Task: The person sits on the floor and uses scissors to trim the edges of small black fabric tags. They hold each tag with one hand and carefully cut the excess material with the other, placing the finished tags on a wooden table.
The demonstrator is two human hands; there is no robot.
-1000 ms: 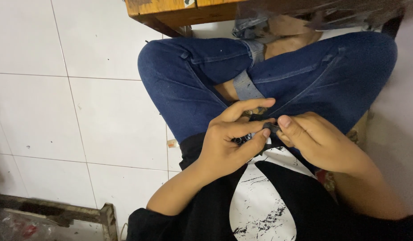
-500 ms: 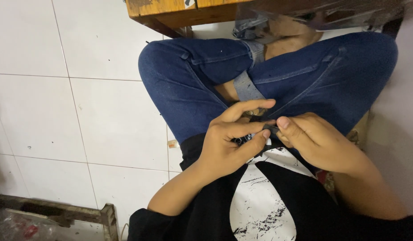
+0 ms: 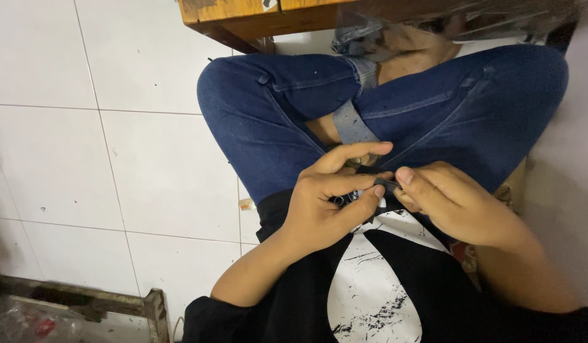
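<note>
White floor tiles point(image 3: 148, 171) and a wooden table point(image 3: 243, 16) edge are seen beyond crossed legs in blue jeans point(image 3: 275, 121), over which both hands are drawn close above the lap. A small dark part point(image 3: 388, 185) (too small to identify) is pinched between the left hand point(image 3: 326, 209) and the right hand point(image 3: 456, 203). Each grip is closed on it at the fingertips, evidently for fine control.

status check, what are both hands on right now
Left hand and right hand meet over the lap, both pinching one small dark piece. Piece too small to identify. Nothing between the hands; blue jeans behind them.
</note>
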